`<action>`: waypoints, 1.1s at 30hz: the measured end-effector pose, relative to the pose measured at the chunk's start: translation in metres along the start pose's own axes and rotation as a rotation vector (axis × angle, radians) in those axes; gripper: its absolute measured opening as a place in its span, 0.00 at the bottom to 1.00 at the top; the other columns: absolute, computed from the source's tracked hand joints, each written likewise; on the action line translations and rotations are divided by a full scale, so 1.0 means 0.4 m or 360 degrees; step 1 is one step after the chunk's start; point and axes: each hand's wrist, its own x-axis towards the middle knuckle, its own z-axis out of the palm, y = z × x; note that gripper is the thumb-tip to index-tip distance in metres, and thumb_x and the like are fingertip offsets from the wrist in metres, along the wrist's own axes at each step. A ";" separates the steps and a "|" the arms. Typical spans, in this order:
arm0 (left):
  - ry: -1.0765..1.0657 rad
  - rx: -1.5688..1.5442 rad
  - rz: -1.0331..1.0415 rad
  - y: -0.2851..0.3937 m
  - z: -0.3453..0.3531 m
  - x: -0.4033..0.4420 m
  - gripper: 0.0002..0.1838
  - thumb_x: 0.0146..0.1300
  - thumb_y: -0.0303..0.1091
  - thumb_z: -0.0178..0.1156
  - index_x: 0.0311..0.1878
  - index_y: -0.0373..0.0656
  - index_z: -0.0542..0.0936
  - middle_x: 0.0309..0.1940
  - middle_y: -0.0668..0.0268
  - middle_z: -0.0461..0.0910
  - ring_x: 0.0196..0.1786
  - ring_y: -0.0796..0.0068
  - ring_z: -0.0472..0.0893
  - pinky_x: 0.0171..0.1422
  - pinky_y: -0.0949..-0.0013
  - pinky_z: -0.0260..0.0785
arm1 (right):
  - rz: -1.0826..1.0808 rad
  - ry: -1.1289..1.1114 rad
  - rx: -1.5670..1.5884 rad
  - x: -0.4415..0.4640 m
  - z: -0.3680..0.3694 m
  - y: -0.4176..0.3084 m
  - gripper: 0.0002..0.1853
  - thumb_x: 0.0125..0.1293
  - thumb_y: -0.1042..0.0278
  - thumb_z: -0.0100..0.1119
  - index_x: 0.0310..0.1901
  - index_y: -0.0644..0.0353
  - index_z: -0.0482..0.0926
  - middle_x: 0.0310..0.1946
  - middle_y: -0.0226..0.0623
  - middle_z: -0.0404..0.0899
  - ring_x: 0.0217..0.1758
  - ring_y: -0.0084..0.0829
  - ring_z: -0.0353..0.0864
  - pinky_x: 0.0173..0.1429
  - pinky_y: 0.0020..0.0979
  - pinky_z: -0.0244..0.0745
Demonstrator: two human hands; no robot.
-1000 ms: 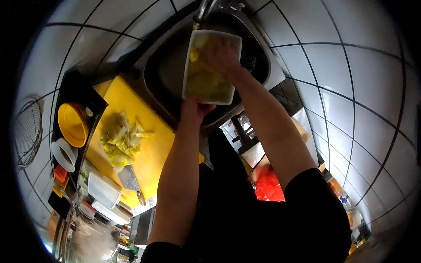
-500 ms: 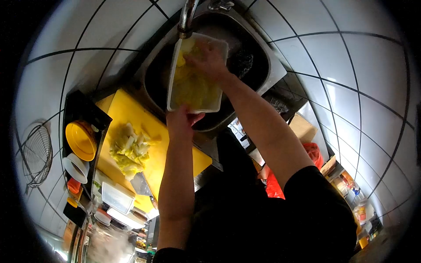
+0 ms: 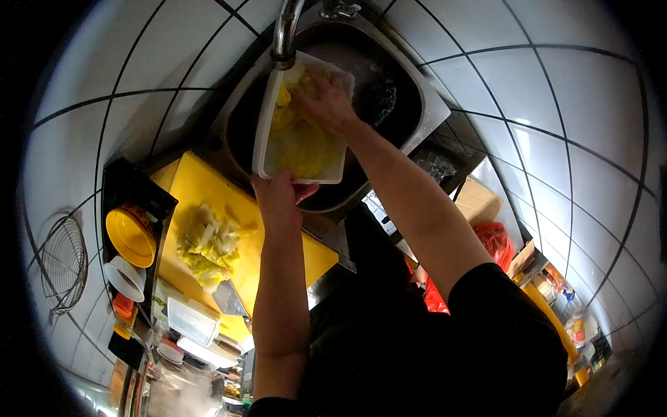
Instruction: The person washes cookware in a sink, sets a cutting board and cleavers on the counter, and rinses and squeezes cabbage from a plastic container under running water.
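A translucent white plastic tub [image 3: 262, 149] is held in the sink [image 3: 236, 111], close under the tap [image 3: 283, 48]. Yellow-green leaves [image 3: 302, 149], apparently cabbage, lie in cloudy water inside it. My left hand [image 3: 279, 198] grips the tub's near edge, thumb pointing right. Inside the tub's far half is my right hand [image 3: 325, 101], its fingers stretched over the leaves and the tips partly hidden. On the yellow cutting board [image 3: 198, 177] to the left sits a heap of cut cabbage [image 3: 208, 243], with a cleaver [image 3: 228, 299] beside it.
Left of the board stand a yellow bowl [image 3: 130, 236] and a white bowl [image 3: 125, 278]. A wire strainer [image 3: 64, 264] hangs on the tiled wall. White plastic containers [image 3: 193, 321] lie below the board. A red plastic bag [image 3: 493, 240] and a cardboard box [image 3: 478, 201] are at right.
The tub has shifted slightly left relative to the sink, with both hands on it. Leaves inside have moved about, and the right-hand fingers show more clearly. The camera view has turned a little.
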 end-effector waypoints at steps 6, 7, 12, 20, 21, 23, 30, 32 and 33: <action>0.0035 0.0159 0.0044 0.018 0.025 -0.007 0.33 0.59 0.19 0.53 0.66 0.27 0.52 0.56 0.40 0.69 0.41 0.53 0.85 0.34 0.64 0.88 | 0.0045 0.0066 0.0006 -0.005 -0.013 -0.006 0.46 0.63 0.29 0.58 0.77 0.46 0.63 0.71 0.63 0.58 0.74 0.61 0.62 0.76 0.49 0.63; 0.0031 0.0192 0.0060 0.021 0.028 -0.007 0.32 0.58 0.19 0.53 0.65 0.27 0.53 0.56 0.40 0.69 0.40 0.52 0.85 0.33 0.64 0.88 | 0.0086 0.0050 0.0048 -0.006 -0.016 -0.009 0.47 0.62 0.26 0.56 0.77 0.45 0.62 0.73 0.62 0.54 0.77 0.61 0.58 0.78 0.50 0.60; 0.0089 0.0316 0.0051 0.047 0.059 -0.012 0.29 0.58 0.20 0.53 0.61 0.25 0.54 0.55 0.38 0.69 0.35 0.52 0.86 0.31 0.65 0.88 | 0.0121 0.0150 0.0055 0.002 0.020 -0.003 0.50 0.60 0.21 0.55 0.78 0.43 0.60 0.77 0.60 0.49 0.80 0.61 0.52 0.81 0.48 0.52; 0.0103 0.0406 0.0068 0.041 0.064 -0.009 0.29 0.59 0.21 0.54 0.60 0.23 0.52 0.56 0.36 0.69 0.38 0.49 0.86 0.32 0.62 0.89 | 0.0137 0.0220 -0.0124 -0.025 0.024 -0.046 0.49 0.61 0.28 0.61 0.78 0.47 0.60 0.76 0.62 0.48 0.80 0.61 0.52 0.81 0.47 0.55; 0.0125 0.0427 0.0057 0.042 0.067 -0.011 0.29 0.59 0.21 0.54 0.60 0.23 0.52 0.56 0.35 0.69 0.39 0.48 0.86 0.33 0.61 0.89 | 0.0148 0.0190 -0.0120 -0.028 0.021 -0.050 0.49 0.61 0.29 0.61 0.78 0.47 0.59 0.76 0.63 0.48 0.80 0.61 0.52 0.81 0.48 0.55; 0.0098 0.0387 0.0037 0.036 0.059 -0.003 0.29 0.60 0.22 0.54 0.60 0.23 0.53 0.56 0.35 0.68 0.40 0.47 0.86 0.34 0.61 0.89 | 0.0170 0.0127 -0.0112 -0.034 0.015 -0.058 0.49 0.62 0.30 0.60 0.78 0.46 0.58 0.76 0.64 0.48 0.80 0.62 0.51 0.81 0.48 0.55; 0.0047 0.0384 0.0113 0.025 0.058 0.007 0.28 0.62 0.23 0.56 0.59 0.24 0.53 0.56 0.34 0.67 0.40 0.49 0.86 0.34 0.61 0.89 | 0.0130 0.0178 -0.0204 -0.021 0.030 -0.042 0.46 0.65 0.36 0.61 0.79 0.47 0.57 0.76 0.66 0.48 0.79 0.64 0.51 0.81 0.49 0.55; 0.0061 0.0447 0.0141 0.043 0.072 -0.011 0.29 0.62 0.24 0.57 0.59 0.25 0.53 0.56 0.34 0.67 0.40 0.49 0.86 0.33 0.61 0.89 | 0.0122 0.0166 -0.0149 -0.023 0.024 -0.040 0.44 0.67 0.40 0.61 0.79 0.48 0.56 0.76 0.66 0.48 0.79 0.64 0.52 0.81 0.49 0.55; 0.0066 0.0480 0.0154 0.053 0.081 -0.021 0.29 0.62 0.24 0.57 0.59 0.25 0.53 0.57 0.34 0.67 0.39 0.50 0.85 0.33 0.61 0.89 | 0.0126 0.0184 -0.0074 -0.023 0.022 -0.040 0.43 0.67 0.41 0.61 0.79 0.47 0.56 0.76 0.65 0.48 0.79 0.63 0.52 0.81 0.49 0.54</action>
